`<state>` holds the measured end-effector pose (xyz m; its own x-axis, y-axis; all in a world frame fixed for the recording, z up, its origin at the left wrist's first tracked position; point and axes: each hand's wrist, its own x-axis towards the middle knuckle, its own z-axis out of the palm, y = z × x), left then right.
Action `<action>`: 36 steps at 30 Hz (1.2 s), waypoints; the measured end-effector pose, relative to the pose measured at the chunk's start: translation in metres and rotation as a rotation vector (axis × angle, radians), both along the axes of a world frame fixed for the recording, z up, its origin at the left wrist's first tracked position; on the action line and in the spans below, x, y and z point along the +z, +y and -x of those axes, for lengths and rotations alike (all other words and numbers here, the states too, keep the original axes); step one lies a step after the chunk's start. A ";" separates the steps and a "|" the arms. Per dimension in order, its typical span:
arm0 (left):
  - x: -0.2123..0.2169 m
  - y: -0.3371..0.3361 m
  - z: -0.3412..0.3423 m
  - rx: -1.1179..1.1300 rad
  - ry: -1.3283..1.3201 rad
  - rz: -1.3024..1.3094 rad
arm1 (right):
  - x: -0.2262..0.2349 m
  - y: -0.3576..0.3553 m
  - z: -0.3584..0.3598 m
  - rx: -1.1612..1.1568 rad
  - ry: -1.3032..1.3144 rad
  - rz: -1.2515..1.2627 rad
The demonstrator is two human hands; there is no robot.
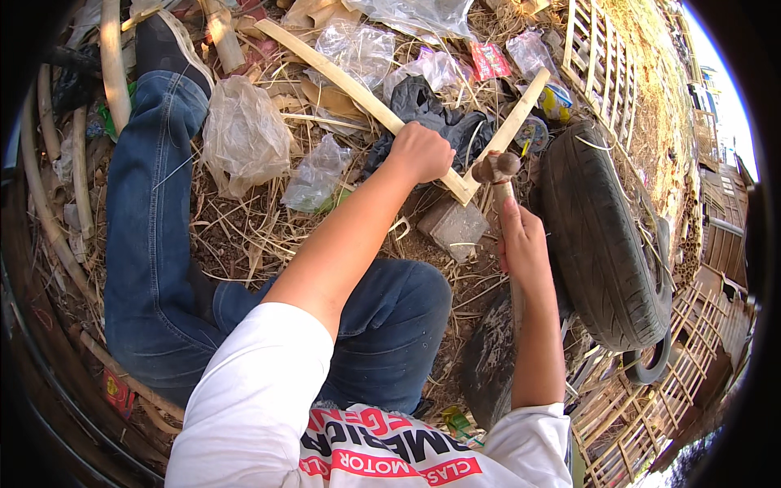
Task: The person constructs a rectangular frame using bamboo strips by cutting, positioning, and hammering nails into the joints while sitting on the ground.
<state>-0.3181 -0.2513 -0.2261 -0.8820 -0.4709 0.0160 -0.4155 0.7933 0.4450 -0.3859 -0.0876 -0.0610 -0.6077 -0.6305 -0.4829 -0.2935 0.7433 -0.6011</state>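
Left hand (421,151) gripped 1 of 2 pale wood strips (350,85) at their joint, centre, near the tyre (598,236). Right hand (521,240) closed round hammer (498,169) handle. Risk: head sat v. near left knuckles; a glancing blow could hit fingers or split the strip.

Left hand (419,152) on long wooden strip (342,81), which meets a second strip (512,126) at a corner. Hammer (498,172) in right hand (522,244), just right of corner. Tyre (598,236) right; plastic bags (244,134) left.
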 end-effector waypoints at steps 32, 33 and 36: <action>0.004 -0.001 -0.002 -0.004 -0.034 -0.045 | 0.000 0.006 -0.008 -0.079 -0.075 0.158; 0.005 0.000 -0.001 -0.009 -0.043 -0.046 | -0.006 0.009 -0.005 -0.084 -0.078 0.182; 0.008 0.003 0.002 -0.015 -0.032 -0.034 | -0.037 0.020 0.006 -0.099 -0.079 -0.078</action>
<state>-0.3197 -0.2484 -0.2183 -0.8887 -0.4577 -0.0283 -0.4184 0.7841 0.4584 -0.3921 -0.0678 -0.0983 -0.6234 -0.5280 -0.5767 -0.1701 0.8115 -0.5591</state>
